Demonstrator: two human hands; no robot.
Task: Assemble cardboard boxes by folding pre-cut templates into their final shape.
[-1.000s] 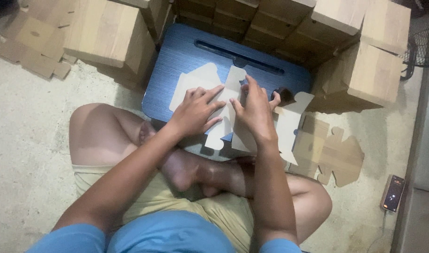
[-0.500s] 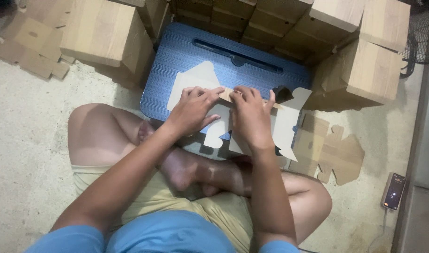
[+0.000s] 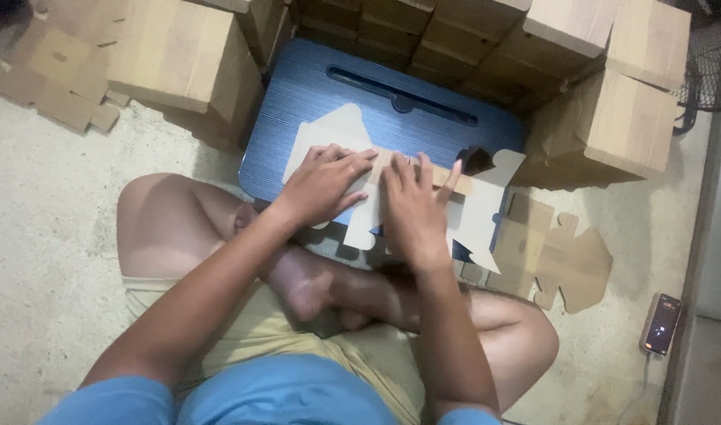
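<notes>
A flat cardboard blank (image 3: 474, 212), pale on its upper face and cut with tabs and notches, is lying across a blue lap table (image 3: 329, 102) as a person seated cross-legged on a concrete floor (image 3: 53, 236) is pressing it down with both hands. Assembled wood-grain cardboard boxes (image 3: 179, 51) are standing stacked in a ring around the far side of the table, some touching its edge. More unfolded brown blanks are lying on the floor: one group (image 3: 561, 260) just beside the person's right knee, another (image 3: 42, 75) well apart at the far left.

The blank is resting on the near half of the table, its right portion overhanging the table's near right corner. A brown strip of it is showing folded along the top, running under both sets of fingertips.

The left hand (image 3: 321, 185) is lying palm-down on the left part of the blank, fingers spread and flattened against it, not curled around anything. The right hand (image 3: 411, 208) is lying just beside it, touching the sheet in the same way, fingers extended and slightly fanned, pressing on the fold rather than gripping.

A dark phone (image 3: 662, 323) with a lit screen is lying on the floor at the far right, near a step, with a cable running from it.
</notes>
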